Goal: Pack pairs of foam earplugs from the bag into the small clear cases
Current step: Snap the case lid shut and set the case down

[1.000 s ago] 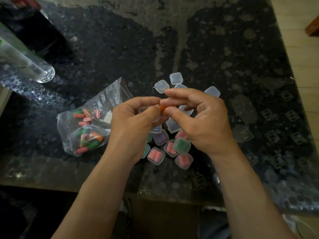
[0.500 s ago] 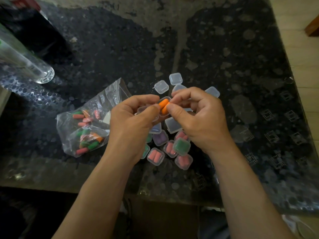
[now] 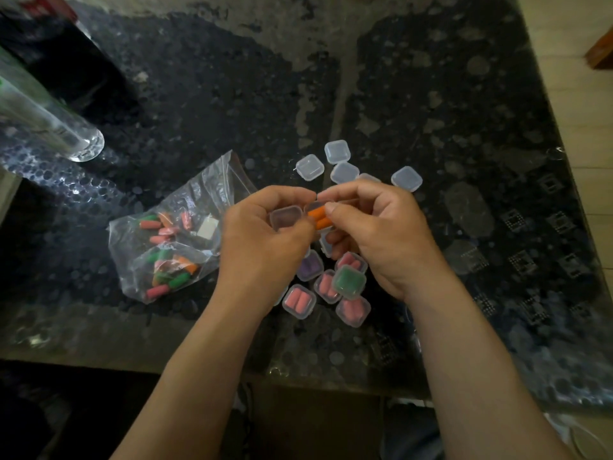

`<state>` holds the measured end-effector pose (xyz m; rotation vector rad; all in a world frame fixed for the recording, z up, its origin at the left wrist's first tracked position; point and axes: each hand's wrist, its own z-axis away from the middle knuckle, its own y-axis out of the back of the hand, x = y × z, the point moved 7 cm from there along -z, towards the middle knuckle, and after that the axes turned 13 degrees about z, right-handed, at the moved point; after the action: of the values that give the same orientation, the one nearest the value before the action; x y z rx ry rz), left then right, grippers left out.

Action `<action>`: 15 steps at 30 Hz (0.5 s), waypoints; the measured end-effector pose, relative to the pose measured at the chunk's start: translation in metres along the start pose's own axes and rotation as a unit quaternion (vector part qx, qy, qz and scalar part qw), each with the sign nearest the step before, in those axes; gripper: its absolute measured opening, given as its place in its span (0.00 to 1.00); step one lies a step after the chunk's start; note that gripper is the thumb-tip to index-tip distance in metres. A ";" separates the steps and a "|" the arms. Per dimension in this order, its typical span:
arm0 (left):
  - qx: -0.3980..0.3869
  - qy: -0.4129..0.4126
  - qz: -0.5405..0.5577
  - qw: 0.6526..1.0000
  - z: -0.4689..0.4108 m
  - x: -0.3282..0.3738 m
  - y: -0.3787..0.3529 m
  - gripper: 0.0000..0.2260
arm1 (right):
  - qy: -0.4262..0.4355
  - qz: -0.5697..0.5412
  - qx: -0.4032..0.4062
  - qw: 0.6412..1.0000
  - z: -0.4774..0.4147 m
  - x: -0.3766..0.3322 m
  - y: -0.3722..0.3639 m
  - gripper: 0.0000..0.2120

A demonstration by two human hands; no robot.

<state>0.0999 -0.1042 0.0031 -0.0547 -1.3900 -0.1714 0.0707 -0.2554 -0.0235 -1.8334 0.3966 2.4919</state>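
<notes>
Our left hand (image 3: 262, 247) is gripping the open case (image 3: 286, 216) with curled fingers, a little above the table (image 3: 431, 111), and the lid half is lying open toward the left. Our right hand (image 3: 381, 240) is clamping on the orange earplugs (image 3: 319, 218). The thumb is pressing them from above and the other fingers are curling under that half of the case. So the pair is sitting in the right half of the case, between both hands. We cannot tell if the plugs are lying fully flat inside.

We are seeing several risks here. Foam is likely pushing back when it is squeezed, so if we are lifting the thumb before the lid is coming down, one plug may be jumping out and rolling away over the table. If a plug end is standing above the rim, the lid may be catching on it and not snapping shut. The case is looking light and smooth, so too strong a press may be twisting it out of the left fingers and dropping it on the filled cases (image 3: 298, 300) directly below, scattering them. The bag (image 3: 172, 247) is lying just beside the left hand, and a careless forearm movement may be dragging it and spilling its plugs. The empty cases (image 3: 337, 151) are waiting beyond the hands.
</notes>
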 end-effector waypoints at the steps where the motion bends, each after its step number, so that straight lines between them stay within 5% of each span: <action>1: 0.001 -0.007 -0.011 1.000 0.001 0.001 0.000 0.11 | -0.008 -0.004 0.004 1.000 0.000 0.001 0.000 0.05; 4: 0.000 -0.014 0.017 1.000 0.001 0.003 -0.001 0.12 | -0.031 -0.017 0.024 0.999 0.000 0.002 0.004 0.04; 9: -0.010 0.143 0.303 0.942 -0.003 -0.004 -0.002 0.12 | -0.052 -0.061 0.042 0.996 0.001 0.003 0.007 0.05; 15: -0.078 0.125 0.211 0.966 0.000 -0.007 -0.009 0.08 | -0.042 -0.061 0.021 0.997 0.002 -0.001 0.004 0.03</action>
<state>0.0973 -0.1120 -0.0045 -0.4428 -1.0819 0.0682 0.0681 -0.2583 -0.0215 -1.6775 0.3212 2.4481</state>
